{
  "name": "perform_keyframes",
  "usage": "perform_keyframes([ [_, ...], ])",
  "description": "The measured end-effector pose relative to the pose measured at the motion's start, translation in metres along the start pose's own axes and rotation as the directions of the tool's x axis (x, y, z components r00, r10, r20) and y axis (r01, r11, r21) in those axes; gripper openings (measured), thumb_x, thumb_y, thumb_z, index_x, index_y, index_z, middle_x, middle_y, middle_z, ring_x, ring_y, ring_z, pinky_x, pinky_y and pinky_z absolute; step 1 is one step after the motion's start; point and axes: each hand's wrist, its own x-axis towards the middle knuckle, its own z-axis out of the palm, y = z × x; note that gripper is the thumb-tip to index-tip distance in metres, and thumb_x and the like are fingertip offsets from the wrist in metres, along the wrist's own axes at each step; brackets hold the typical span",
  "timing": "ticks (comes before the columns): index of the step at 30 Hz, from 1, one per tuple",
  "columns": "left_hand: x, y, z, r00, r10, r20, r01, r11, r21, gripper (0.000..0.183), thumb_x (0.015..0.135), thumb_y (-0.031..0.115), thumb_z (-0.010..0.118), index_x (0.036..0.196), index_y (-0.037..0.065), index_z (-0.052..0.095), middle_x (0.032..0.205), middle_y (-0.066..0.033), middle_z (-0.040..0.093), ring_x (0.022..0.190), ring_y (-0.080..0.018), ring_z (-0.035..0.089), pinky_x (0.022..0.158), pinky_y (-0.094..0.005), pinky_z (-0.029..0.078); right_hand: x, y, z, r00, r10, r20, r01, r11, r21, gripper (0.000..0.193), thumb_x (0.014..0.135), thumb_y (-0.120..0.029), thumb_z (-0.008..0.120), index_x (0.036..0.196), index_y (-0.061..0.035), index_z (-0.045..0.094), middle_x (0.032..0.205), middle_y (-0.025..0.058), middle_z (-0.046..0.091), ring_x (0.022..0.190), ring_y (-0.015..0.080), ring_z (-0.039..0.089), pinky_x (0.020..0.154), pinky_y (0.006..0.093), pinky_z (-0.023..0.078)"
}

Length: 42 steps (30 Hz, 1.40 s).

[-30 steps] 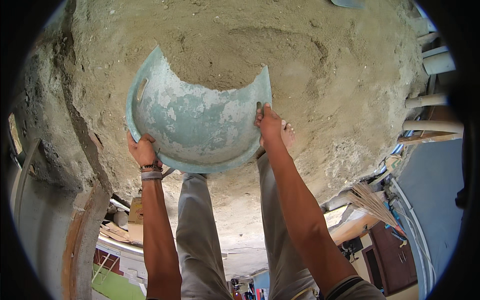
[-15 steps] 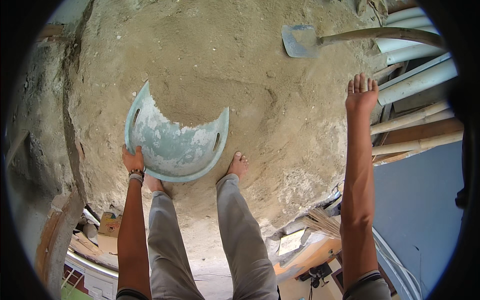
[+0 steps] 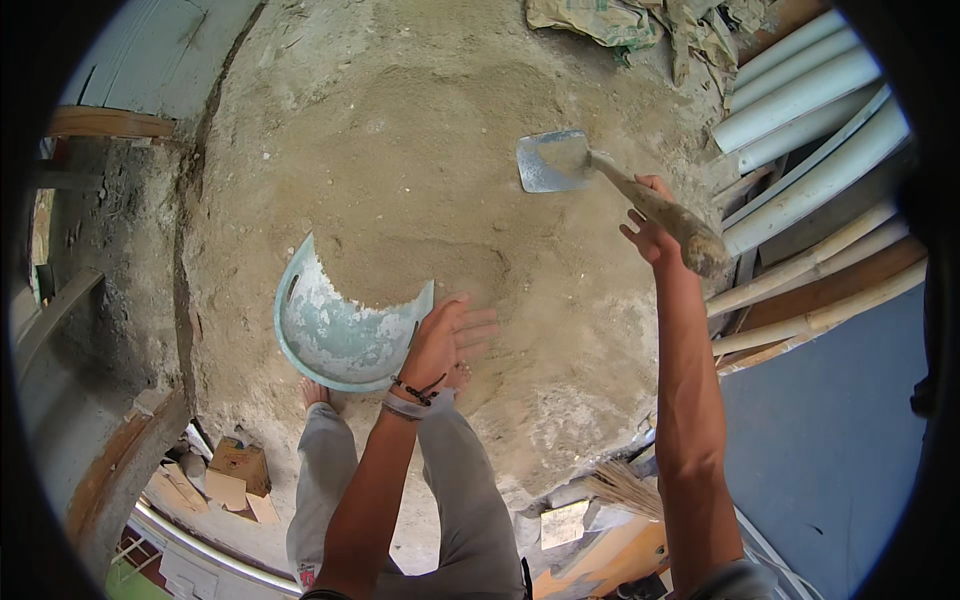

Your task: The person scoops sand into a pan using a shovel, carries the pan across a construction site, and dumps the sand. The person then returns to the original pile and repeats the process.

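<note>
A worn, pale green, curved plastic scoop pan (image 3: pixel 345 345) with slots in its rim lies on the sandy ground by my feet, its cut-out side facing away from me. My left hand (image 3: pixel 440 335) is over its right rim, fingers stretched out and blurred, holding nothing. At the right, my right hand (image 3: pixel 655 235) is round the wooden handle of a shovel (image 3: pixel 553 162). The handle's thick end rises toward me, partly covering the palm. Its flat metal blade, smeared with soil, rests on or just above the sand.
Pale pipes (image 3: pixel 800 95) and bamboo poles (image 3: pixel 790 335) are stacked along the right, beside a blue-grey panel (image 3: pixel 830 430). Crumpled sacks (image 3: pixel 600 20) lie at the far edge. A cardboard box (image 3: pixel 238 465) sits near left, a bundle of thin sticks (image 3: pixel 625 485) near right.
My left hand has left the pan's left rim and moved right. My right hand has taken hold of the shovel's handle, whose end now tilts up toward me.
</note>
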Motion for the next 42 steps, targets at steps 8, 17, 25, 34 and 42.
perform_keyframes([
  [8, -0.055, 0.035, 0.045, 0.844, -0.533, 0.051, 0.462, 0.773, 0.434, 0.055, 0.094, 0.045, 0.049, 0.124, -0.001, 0.045, 0.108, -0.0157, 0.060, 0.087, -0.0209, 0.065, 0.069, -0.0312, 0.053, -0.075, 0.153, 0.090, 0.946, 0.323, 0.009, -0.299, 0.865, 0.403, 0.025, 0.087, -0.017, 0.059, 0.107, -0.0058, 0.050, 0.083, 0.0067, 0.058, 0.065, 0.0162, 0.056, 0.054, 0.0318, 0.050],
  [17, -0.065, 0.104, -0.091, 0.998, -0.043, 0.036, -0.045, -0.228, 0.973, 0.027, 0.075, 0.019, 0.068, 0.089, 0.004, 0.050, 0.072, -0.0163, 0.064, 0.069, -0.0339, 0.065, 0.061, -0.0422, 0.052, 0.032, 0.226, 0.141, 0.833, 0.303, -0.463, -0.116, 0.914, 0.388, 0.027, 0.095, -0.022, 0.049, 0.102, 0.0034, 0.047, 0.083, 0.0105, 0.054, 0.058, 0.0183, 0.051, 0.048, 0.0330, 0.047],
  [25, -0.116, 0.168, -0.173, 0.991, -0.113, 0.071, -0.113, -0.429, 0.896, 0.018, 0.075, 0.005, 0.058, 0.090, 0.005, 0.047, 0.068, -0.0142, 0.060, 0.061, -0.0343, 0.063, 0.053, -0.0423, 0.050, -0.007, 0.314, 0.221, 0.777, 0.521, -0.353, -0.177, 0.719, 0.672, 0.025, 0.095, -0.026, 0.046, 0.082, -0.0056, 0.044, 0.065, 0.0051, 0.046, 0.050, 0.0166, 0.044, 0.044, 0.0303, 0.042],
  [34, -0.247, 0.213, -0.240, 0.904, -0.277, -0.325, 0.182, -0.438, 0.880, 0.030, 0.069, 0.013, 0.064, 0.095, 0.006, 0.052, 0.070, -0.0178, 0.063, 0.067, -0.0361, 0.064, 0.061, -0.0448, 0.051, -0.119, 0.319, 0.373, 0.675, 0.561, -0.479, -0.378, 0.821, 0.428, 0.029, 0.090, -0.016, 0.054, 0.104, 0.0035, 0.037, 0.070, 0.0104, 0.047, 0.049, 0.0187, 0.048, 0.041, 0.0348, 0.044],
  [42, -0.388, 0.207, -0.282, 0.944, -0.007, -0.331, 0.264, -0.588, 0.765, 0.023, 0.059, 0.014, 0.067, 0.080, 0.011, 0.058, 0.065, -0.0108, 0.062, 0.061, -0.0324, 0.062, 0.053, -0.0431, 0.048, -0.269, 0.346, 0.419, 0.688, 0.724, -0.054, -0.496, 0.523, 0.693, 0.025, 0.085, -0.004, 0.055, 0.099, -0.0042, 0.035, 0.074, 0.0080, 0.047, 0.056, 0.0192, 0.054, 0.050, 0.0372, 0.052],
])
